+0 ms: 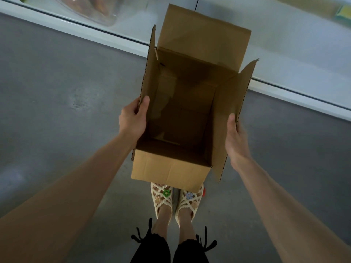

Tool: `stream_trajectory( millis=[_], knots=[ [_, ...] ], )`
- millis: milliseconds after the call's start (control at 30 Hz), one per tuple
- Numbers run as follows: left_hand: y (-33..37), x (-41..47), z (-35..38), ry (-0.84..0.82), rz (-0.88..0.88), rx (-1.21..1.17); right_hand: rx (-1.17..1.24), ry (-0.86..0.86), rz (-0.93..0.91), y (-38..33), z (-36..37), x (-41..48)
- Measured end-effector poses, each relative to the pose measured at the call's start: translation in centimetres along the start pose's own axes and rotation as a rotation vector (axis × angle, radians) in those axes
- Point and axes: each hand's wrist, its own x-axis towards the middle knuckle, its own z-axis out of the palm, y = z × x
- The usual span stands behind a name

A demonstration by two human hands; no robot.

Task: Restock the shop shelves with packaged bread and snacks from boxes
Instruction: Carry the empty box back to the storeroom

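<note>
Head view is showing two feet in cream sandals (164, 198) at the bottom middle of the frame, standing on the grey floor (57, 95). Just above them, in the middle of the frame, the person is holding up a cardboard box (171, 168). The left grip (133, 118) is pinching the left side flap, with the thumb inside and the fingers outside. The right grip (235, 137) is holding the right side flap the same way, though it is a bit blurry. Holding both sides is keeping the box level and its mouth wide open for looking in. The box is looking empty, so I am guessing it is finished with. Its open top is pointing up at the camera. Its long side is running from the bottom of the frame toward the top, leaning a little right. Past it, a white shelf (294, 59) is crossing the top of the frame. A clear packet (91, 8) is lying in the upper left, too blurry to name.
</note>
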Motion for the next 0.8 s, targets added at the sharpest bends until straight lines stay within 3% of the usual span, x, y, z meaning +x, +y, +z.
stream_trajectory(
  millis=[467,800],
  knots=[
    [-0.7,-5.5,-3.3,-0.005,-0.022,-0.025,-0.098,0.001,-0.026,-1.2,-2.5,-5.3],
    [0.7,-13.7,-12.4,0.114,-0.051,-0.135,-0.196,-0.132,-0.121,-7.2,-1.4,-14.7]
  ],
)
